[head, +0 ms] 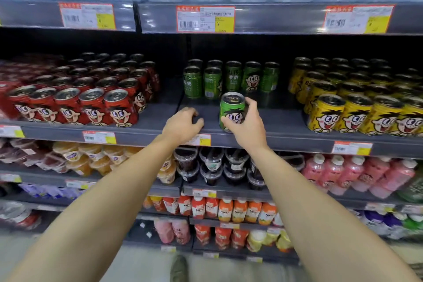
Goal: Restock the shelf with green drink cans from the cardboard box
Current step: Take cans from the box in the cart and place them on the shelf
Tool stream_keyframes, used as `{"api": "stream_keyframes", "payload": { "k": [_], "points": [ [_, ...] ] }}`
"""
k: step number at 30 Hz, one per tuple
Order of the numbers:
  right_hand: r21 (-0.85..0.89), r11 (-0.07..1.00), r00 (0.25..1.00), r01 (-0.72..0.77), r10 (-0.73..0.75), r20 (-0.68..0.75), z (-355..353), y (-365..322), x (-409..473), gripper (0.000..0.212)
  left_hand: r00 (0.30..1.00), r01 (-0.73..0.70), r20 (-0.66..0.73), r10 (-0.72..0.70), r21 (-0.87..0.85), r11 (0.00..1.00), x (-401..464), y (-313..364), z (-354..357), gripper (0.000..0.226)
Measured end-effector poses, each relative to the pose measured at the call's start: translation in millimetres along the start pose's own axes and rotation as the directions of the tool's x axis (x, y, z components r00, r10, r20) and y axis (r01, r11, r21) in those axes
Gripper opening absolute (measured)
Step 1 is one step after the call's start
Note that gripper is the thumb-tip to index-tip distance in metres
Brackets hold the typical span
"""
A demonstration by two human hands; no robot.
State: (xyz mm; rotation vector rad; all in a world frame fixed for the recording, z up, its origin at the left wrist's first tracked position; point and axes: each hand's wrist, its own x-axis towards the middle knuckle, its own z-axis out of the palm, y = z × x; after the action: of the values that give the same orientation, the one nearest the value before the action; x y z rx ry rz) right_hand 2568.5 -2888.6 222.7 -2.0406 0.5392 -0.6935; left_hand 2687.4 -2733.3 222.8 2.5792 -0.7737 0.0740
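A green drink can with a cartoon face stands upright near the front edge of the grey shelf. My right hand grips it from the right side, thumb low in front, fingers round the top. My left hand rests on the bare shelf just left of that can, fingers curled down, holding nothing. Further back on the same shelf stand several green cans in rows. The cardboard box is out of view.
Red cans fill the shelf to the left, yellow cans to the right. The upper shelf rail carries price tags, with water packs above. Lower shelves hold jelly cups, pink bottles and orange juice bottles.
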Motion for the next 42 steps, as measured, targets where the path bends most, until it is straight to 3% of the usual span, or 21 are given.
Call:
{"api": "stream_keyframes", "payload": {
  "k": [9, 13, 18, 22, 28, 42],
  "points": [
    [0.027, 1.000, 1.000, -0.002, 0.002, 0.021, 0, -1, 6, 0.072, 0.985, -0.076, -0.141, 0.097, 0.149, 0.986, -11, 3, 11, 0.030],
    [-0.183, 0.979, 0.995, 0.089, -0.096, -0.030, 0, -4, 10, 0.071, 0.984, -0.056, -0.156, 0.082, 0.164, 0.985, -12, 5, 13, 0.030],
    [-0.225, 0.974, 0.999, 0.031, -0.040, -0.033, 2, -8, 37, 0.075, 0.981, -0.067, -0.169, 0.099, 0.189, 0.980, -11, 6, 14, 0.030],
    [-0.123, 0.990, 0.993, -0.067, 0.055, -0.100, 8, -9, 62, 0.075, 0.972, -0.084, -0.203, 0.122, 0.187, 0.979, -11, 4, 18, 0.028],
    [-0.046, 0.997, 0.993, -0.056, 0.051, -0.106, 27, -1, 101, 0.071, 0.958, -0.074, -0.255, 0.133, 0.227, 0.971, -8, 0, 25, 0.023],
    [-0.102, 0.993, 0.990, -0.061, 0.047, -0.135, 49, 15, 151, 0.073, 0.921, -0.088, -0.343, 0.184, 0.275, 0.957, -5, -5, 35, 0.031]
  ]
}}
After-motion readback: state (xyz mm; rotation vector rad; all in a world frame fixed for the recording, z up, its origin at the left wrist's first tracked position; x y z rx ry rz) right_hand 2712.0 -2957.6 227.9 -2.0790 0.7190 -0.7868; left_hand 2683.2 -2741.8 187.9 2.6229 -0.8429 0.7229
